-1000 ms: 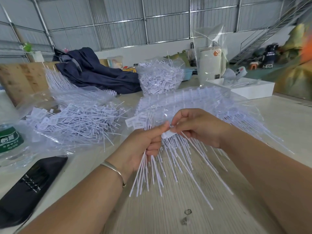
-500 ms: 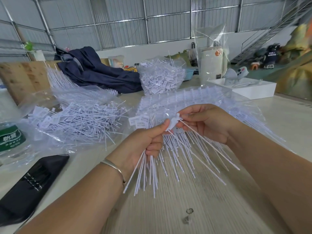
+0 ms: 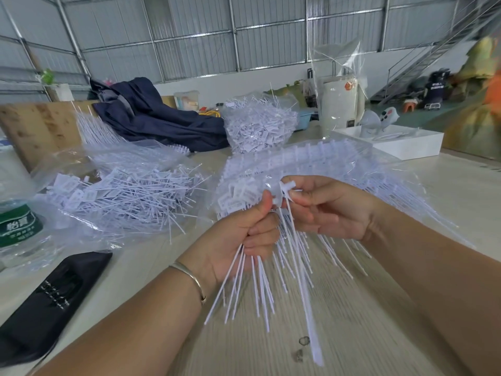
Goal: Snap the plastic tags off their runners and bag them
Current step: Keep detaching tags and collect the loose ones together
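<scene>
Right now, from the head camera, both hands are raised over the pale wood-grain counter [image 3: 352, 321]. The left hand [image 3: 238, 234] has its fingers [image 3: 260, 232] curled round a bunch of white tags [image 3: 252, 289], whose thin tails fan down and out below the fist, with its thumb pressed up near the tag heads. The right hand [image 3: 330, 210] pinches the head of a single tag [image 3: 284, 188] between thumb and forefinger, just beside the left thumb; its long tail [image 3: 309, 321] hangs down toward the counter edge.

Behind the hands lies a clear bag of tags on runners [image 3: 325, 161], spread flat on the counter. To the left sits an open clear bag of loose tags [image 3: 122, 196], a heaped pile inside it. Farther back stands a third, fuller bag of tags [image 3: 257, 126].

A silver bangle [image 3: 189, 278] circles the left wrist. At the left edge are a water bottle with a green label [image 3: 19, 223] and a black pouch [image 3: 48, 299]. A dark blue garment [image 3: 151, 115] is piled at the back, and a white box [image 3: 406, 142] sits on the right.
</scene>
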The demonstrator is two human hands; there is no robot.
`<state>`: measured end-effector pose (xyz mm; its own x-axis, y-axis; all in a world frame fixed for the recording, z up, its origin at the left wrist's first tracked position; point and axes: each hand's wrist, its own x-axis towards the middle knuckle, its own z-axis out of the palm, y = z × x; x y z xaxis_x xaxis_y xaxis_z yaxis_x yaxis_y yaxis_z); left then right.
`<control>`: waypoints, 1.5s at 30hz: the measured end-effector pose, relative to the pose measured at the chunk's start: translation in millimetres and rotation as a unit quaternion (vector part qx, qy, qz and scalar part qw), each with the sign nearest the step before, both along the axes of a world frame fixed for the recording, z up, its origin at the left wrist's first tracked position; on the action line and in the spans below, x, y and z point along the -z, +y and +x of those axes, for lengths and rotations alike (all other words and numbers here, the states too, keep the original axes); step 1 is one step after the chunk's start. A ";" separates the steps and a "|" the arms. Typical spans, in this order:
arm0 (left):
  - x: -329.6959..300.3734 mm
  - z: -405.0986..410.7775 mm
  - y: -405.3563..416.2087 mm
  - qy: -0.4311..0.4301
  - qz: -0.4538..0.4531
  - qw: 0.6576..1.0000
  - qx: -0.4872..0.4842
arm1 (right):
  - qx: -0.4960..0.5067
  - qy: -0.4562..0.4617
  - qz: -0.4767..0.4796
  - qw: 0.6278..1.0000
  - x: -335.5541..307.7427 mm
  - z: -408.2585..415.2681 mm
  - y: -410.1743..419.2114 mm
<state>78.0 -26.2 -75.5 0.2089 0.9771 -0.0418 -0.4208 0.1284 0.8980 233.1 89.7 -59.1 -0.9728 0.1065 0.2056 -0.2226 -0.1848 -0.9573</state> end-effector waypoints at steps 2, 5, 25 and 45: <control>-1.5 0.4 0.0 0.001 0.005 1.000 0.008 | 0.008 -0.002 -0.002 1.000 -0.5 -0.1 -1.9; -2.1 -1.0 1.0 -0.018 0.004 1.000 -0.019 | 0.059 0.000 -0.026 0.998 -0.9 -3.8 -6.2; 4.9 -8.5 6.7 0.173 -0.028 0.950 -0.257 | 0.326 -0.062 0.206 0.921 4.0 -8.2 -1.7; -7.4 -0.2 -0.2 0.336 0.007 0.924 -0.181 | 0.297 -0.098 0.080 0.946 -2.5 4.8 13.9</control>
<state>77.8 -26.4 -68.1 -0.2001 0.9793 -0.0295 0.2194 0.0741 0.9728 237.8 103.6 -56.6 -0.7718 0.6299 0.0876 -0.0568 0.0688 -0.9960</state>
